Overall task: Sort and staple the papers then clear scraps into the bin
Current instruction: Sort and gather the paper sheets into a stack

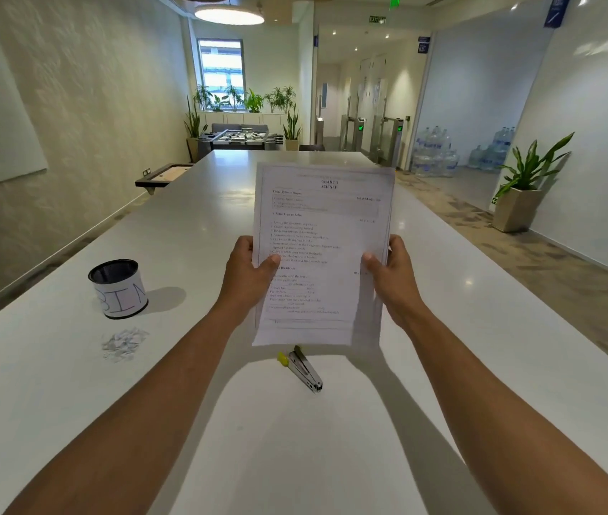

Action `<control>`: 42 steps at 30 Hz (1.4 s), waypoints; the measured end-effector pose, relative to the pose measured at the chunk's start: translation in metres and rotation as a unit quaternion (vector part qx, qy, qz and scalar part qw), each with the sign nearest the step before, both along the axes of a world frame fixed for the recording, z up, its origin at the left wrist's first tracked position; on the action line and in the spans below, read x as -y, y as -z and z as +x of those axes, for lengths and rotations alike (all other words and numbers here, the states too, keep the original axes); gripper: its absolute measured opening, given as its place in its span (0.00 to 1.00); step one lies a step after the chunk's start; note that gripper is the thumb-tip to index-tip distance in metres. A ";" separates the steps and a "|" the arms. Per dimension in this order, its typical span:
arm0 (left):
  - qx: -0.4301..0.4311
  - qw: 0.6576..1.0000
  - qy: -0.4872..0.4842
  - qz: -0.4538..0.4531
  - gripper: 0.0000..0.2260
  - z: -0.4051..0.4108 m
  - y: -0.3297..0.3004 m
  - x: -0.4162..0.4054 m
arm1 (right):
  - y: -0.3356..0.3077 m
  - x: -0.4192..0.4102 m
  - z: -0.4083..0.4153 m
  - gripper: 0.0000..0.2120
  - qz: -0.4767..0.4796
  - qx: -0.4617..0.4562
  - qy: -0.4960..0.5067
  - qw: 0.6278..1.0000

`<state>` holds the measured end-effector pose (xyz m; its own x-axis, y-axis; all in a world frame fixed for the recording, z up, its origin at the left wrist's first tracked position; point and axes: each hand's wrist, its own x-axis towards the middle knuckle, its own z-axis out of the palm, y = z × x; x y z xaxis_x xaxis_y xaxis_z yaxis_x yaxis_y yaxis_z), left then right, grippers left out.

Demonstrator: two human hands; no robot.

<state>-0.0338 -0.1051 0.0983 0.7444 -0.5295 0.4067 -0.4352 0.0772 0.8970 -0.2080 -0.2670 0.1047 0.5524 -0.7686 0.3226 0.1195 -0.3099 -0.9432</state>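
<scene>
From the head camera, both hands hold a thin stack of white printed sheets [322, 254] upright in the air over the long white table [443, 366]. The left hand [246, 271] grips the stack's left edge and the right hand [393, 276] grips its right edge, each with the thumb pressed on the front page and the fingers curled behind. The top page is a printed worksheet (headed "Grade 3 Science"), and a second sheet's edge peeks out along the right side, so the stack does not look fully squared.

The small silver stapler with a yellow tip [302, 368] lies flat on the table just below the bottom edge of the papers, between the two forearms and on the person's side of both hands. Its long axis runs diagonally, yellow end up-left, silver nose down-right. It sits roughly midway, a touch nearer the left wrist; whichever hand lets go must draw back and down toward it.

To the left, well apart from the hands, stands the black cylindrical bin with a white "BIN" label [119, 288], and the heap of small white paper scraps [124, 343] lies just in front of it, on the left hand's side
</scene>
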 end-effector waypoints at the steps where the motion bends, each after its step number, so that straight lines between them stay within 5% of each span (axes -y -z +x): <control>1: 0.014 1.000 0.000 -0.004 0.11 -0.001 -0.001 0.002 | -0.001 -0.001 0.002 0.08 -0.010 0.013 0.013 1.000; 6: 0.055 0.997 -0.001 -0.048 0.11 -0.007 -0.008 0.007 | -0.008 -0.007 0.010 0.06 -0.059 0.058 0.036 0.996; 13: 0.025 0.999 -0.008 -0.035 0.26 -0.014 0.021 0.004 | 0.022 -0.005 0.010 0.20 -0.006 -0.002 0.017 1.000; 32: 0.043 0.993 -0.071 -0.086 0.12 -0.033 0.008 0.014 | 0.013 -0.009 0.016 0.22 -0.001 0.043 0.033 0.999; 42: -0.029 0.999 -0.019 0.011 0.12 -0.027 0.053 0.011 | 0.062 -0.011 0.011 0.24 0.041 -0.048 0.026 0.998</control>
